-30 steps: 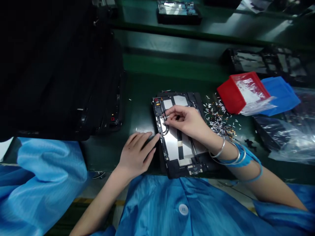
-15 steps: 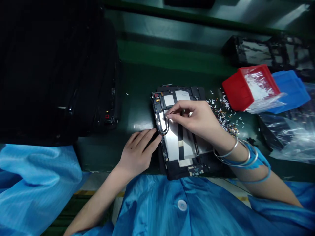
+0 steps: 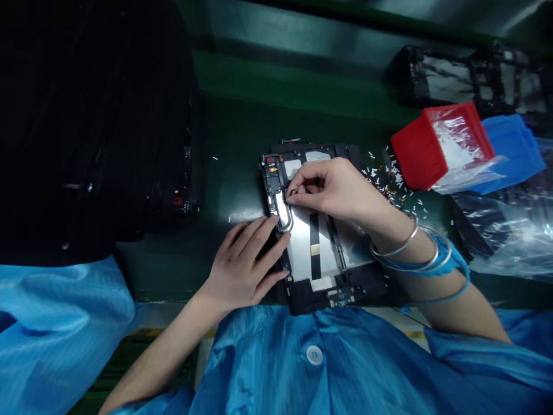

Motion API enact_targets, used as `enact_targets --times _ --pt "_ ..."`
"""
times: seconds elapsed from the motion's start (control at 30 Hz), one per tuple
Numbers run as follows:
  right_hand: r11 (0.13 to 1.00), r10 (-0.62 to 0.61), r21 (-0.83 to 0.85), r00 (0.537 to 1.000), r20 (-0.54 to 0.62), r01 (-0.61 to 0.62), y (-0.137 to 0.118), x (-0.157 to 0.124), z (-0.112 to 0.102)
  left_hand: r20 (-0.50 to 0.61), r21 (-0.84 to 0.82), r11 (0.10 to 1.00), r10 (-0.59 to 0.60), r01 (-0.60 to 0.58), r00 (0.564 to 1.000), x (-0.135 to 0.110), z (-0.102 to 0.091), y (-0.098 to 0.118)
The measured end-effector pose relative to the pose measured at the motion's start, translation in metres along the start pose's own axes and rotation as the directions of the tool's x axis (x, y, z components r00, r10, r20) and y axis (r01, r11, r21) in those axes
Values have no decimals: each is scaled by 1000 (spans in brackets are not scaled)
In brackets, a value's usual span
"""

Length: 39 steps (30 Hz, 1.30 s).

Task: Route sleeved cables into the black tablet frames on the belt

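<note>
An opened tablet (image 3: 301, 248) lies flat on the bench, showing its silver battery area and a black ribbon strip (image 3: 315, 265). Over its upper left part, my right hand (image 3: 339, 187) pinches a thin black cable (image 3: 291, 219) between thumb and forefinger. The cable curves down from the fingertips toward the tablet's left edge; the end inside the pinch is hidden. My left hand (image 3: 242, 262) is open, fingers spread, with its fingertips on the tablet's left edge beside the cable's bend. Another dark flat panel (image 3: 374, 282) shows beneath the tablet.
Small white and orange bits (image 3: 393, 176) lie scattered right of the tablet. Beyond them stand a red bin (image 3: 417, 153), a blue bin (image 3: 514, 153) and clear plastic bags (image 3: 514, 242). Stacked black devices (image 3: 449, 78) sit at back right. A large dark stack (image 3: 95, 127) fills the left.
My left hand has moved further onto the tablet's edge, its fingers spreading wider. My right hand has shifted slightly up and left with the cable. The view has also moved a little.
</note>
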State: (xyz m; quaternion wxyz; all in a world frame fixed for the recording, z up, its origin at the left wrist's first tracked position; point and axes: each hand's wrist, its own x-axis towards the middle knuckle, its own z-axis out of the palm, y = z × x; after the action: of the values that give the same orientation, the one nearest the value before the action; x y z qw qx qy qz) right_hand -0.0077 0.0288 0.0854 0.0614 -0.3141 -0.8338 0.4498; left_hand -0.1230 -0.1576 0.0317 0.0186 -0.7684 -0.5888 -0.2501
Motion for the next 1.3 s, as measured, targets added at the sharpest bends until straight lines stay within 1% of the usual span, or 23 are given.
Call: enact_targets --times 0.17,0.33,0.43,0.7,0.83,1.03,1.1,1.3 --pt "1000 9 -26 1000 0 -9 -1 2 1 13 1 1000 6 -6 1000 2 -3 -1" --pt "996 -12 -93 1000 -10 11 -1 3 1 80 -33 996 91 -89 993 10 -9 -4" --pt "994 -29 -102 1000 -8 28 0 3 1 111 -47 993 116 -111 987 13 -10 -6" --pt "991 -19 -136 1000 4 19 0 5 1 122 -39 993 113 -109 986 15 -12 -6" --pt "985 -37 -167 999 -19 34 0 5 2 120 -37 995 93 -89 988 20 -13 -5" --pt "998 -15 -68 998 -60 11 1 3 4 109 -69 995 79 -72 991 26 -14 -6" --pt "998 -11 -60 998 -61 7 1 3 4 103 -84 994 78 -69 992 27 -14 -7" --pt "992 -17 -126 998 -68 8 0 4 4 94 -91 993 79 -70 992 26 -15 -7"
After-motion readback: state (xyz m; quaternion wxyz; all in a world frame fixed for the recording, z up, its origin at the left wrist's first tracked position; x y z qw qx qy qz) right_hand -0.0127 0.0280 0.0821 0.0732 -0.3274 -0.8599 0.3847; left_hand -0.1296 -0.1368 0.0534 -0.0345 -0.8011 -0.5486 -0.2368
